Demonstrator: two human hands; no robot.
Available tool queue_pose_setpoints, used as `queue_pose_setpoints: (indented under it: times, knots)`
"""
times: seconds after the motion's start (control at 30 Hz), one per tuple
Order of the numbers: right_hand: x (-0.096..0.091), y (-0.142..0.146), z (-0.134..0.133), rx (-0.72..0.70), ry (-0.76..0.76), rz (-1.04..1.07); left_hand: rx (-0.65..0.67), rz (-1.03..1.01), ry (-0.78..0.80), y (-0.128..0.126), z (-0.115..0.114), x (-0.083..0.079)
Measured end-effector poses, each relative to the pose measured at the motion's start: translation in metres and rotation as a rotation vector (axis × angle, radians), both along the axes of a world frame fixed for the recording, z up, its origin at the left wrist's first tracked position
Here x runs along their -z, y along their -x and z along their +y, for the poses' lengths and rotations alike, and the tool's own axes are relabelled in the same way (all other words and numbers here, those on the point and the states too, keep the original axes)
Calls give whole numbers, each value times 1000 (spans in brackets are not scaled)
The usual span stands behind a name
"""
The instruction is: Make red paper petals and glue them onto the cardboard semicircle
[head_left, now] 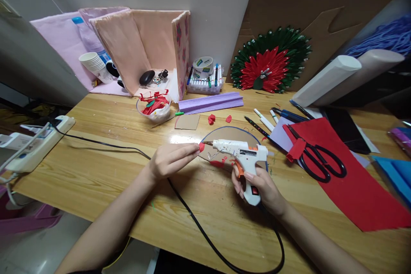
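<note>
We observe the right grip point(266, 188) over the middle of the surface point(96, 180), wrapped around the handle of a white glue gun point(236, 147), fingers by its orange trigger. The left grip point(173, 158) is narrow, pinching a small red piece point(201, 147) at the fingertips. The nozzle points left and ends at this piece; we cannot tell whether they touch. Below the gun we note a blue-rimmed cardboard disc point(229, 133), partly hidden. We trace a black cord point(192, 216) looping past the front edge. Toward the right edge we record black-handled scissors point(325, 164) on a red sheet point(359, 192). Near the back edge, left of centre, we see a clear bowl point(158, 117) of red scraps.
</note>
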State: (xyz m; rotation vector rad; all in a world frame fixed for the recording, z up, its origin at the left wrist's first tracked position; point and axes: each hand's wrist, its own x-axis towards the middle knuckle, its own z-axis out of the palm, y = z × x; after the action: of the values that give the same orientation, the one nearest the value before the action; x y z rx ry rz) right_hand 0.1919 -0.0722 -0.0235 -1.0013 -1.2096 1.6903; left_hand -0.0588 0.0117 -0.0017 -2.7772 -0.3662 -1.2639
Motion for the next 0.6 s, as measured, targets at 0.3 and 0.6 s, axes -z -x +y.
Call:
queue_pose_setpoints:
  times: [0.3, 0.6]
  knots:
    - [-3, 2, 3, -16, -6, -9, 1, -4, 20, -1, -1, -2]
    - [-4, 0, 2, -26, 8, -39, -19, -20, 1, 1, 0, 3]
